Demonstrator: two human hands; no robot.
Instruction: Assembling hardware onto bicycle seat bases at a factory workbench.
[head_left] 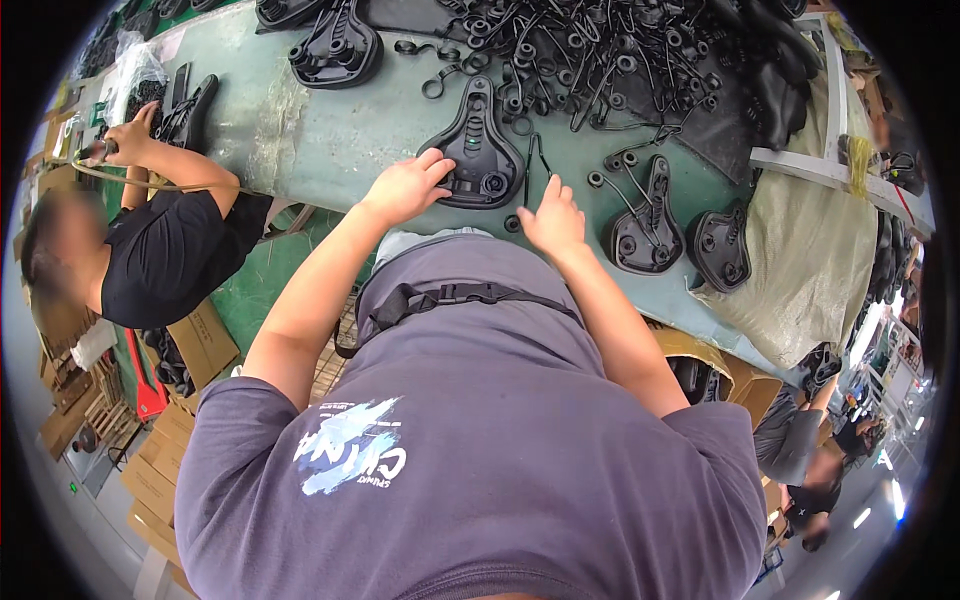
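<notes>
Head view: the left hand (405,187) lies flat on a black saddle base (474,150) that rests underside up near the front edge of the green bench (320,140), fingers spread over its wide rear end and pressing rather than pinching. The right hand (553,220) sits just beside the base at the same edge, fingertips bent down by a thin black wire rail (532,165) that lies next to the base; I cannot tell whether the fingers close on the rail or only touch it. Toward the far edge a tangled heap of wire rails (610,50) covers the bench, and further saddle bases (645,220) lie to the right. At the left end another person's hand (128,140) works on other parts.

Judging from this, the base sits close enough to the front edge that a push from the flat left hand could slide it off, and a loosely held rail might spring away or snag in the nearby loose pieces.
</notes>
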